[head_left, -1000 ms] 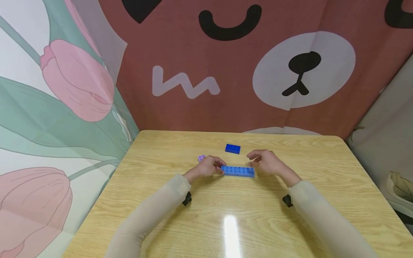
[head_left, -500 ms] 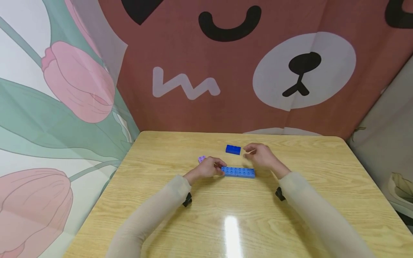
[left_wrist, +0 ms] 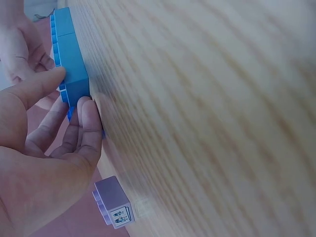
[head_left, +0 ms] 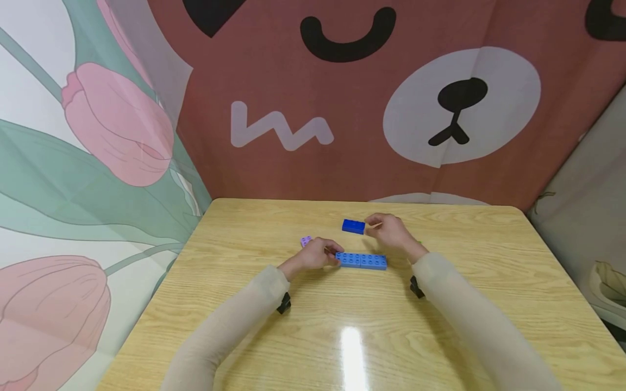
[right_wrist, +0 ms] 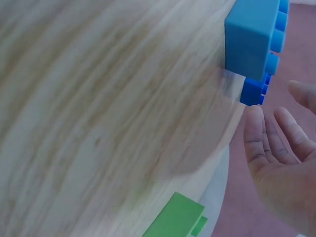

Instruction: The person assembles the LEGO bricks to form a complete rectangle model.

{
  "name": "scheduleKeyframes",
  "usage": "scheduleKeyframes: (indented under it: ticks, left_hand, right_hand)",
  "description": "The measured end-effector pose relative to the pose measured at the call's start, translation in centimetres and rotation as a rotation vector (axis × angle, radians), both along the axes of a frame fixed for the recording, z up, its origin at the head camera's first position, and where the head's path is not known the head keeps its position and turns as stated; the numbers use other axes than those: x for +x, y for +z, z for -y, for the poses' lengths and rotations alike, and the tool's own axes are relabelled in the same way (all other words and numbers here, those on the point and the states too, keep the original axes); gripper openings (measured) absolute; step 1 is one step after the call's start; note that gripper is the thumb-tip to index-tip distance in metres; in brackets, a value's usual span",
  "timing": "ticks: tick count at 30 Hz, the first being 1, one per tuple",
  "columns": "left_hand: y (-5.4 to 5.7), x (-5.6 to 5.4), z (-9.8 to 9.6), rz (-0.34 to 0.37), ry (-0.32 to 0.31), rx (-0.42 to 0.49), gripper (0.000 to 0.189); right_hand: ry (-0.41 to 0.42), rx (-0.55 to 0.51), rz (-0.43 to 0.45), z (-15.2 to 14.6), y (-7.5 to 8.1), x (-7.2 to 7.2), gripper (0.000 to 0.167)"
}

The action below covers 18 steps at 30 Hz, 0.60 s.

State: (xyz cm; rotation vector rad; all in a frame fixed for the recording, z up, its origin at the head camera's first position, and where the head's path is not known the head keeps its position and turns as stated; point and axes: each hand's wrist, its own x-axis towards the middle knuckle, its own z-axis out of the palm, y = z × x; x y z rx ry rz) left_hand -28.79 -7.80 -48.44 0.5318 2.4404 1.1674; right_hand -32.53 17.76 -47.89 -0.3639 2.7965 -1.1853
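Two light blue toy building bricks (head_left: pixel 362 260) lie end to end in a row on the table. My left hand (head_left: pixel 315 253) pinches the row's left end between thumb and fingers, as the left wrist view also shows on the bricks (left_wrist: pixel 73 64). Farther back rests a dark blue building brick (head_left: pixel 354 226), studs up. At that brick's right end is my right hand (head_left: pixel 389 231), thumb and fingers apart. In the right wrist view, the fingertips of the right hand (right_wrist: pixel 281 153) come right up to the dark blue brick (right_wrist: pixel 252 91), with nothing gripped.
Just behind the left hand sits a purple brick (head_left: pixel 305 240); its printed side faces the left wrist view (left_wrist: pixel 121 216). A green brick (right_wrist: pixel 175 217) lies by the right wrist, mostly hidden in the head view. Patterned cloth (head_left: pixel 293 174) hangs behind the wooden table (head_left: pixel 313 347).
My right hand has moved back and left, from the right end of the light blue row to the dark blue brick. The left hand and the bricks have stayed in place.
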Motion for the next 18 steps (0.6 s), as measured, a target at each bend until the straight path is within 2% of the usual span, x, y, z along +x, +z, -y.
scheduleKeyframes:
  ticks: [8, 18]
  left_hand:
    - [0.1, 0.1, 0.1, 0.0, -0.007, 0.007, 0.025]
    - [0.1, 0.1, 0.1, -0.022, -0.014, -0.002, 0.025]
  right_hand:
    - [-0.005, -0.004, 0.059, 0.7, -0.1, -0.6, 0.041]
    - [0.008, 0.032, 0.038, 1.3, -0.5, -1.9, 0.042]
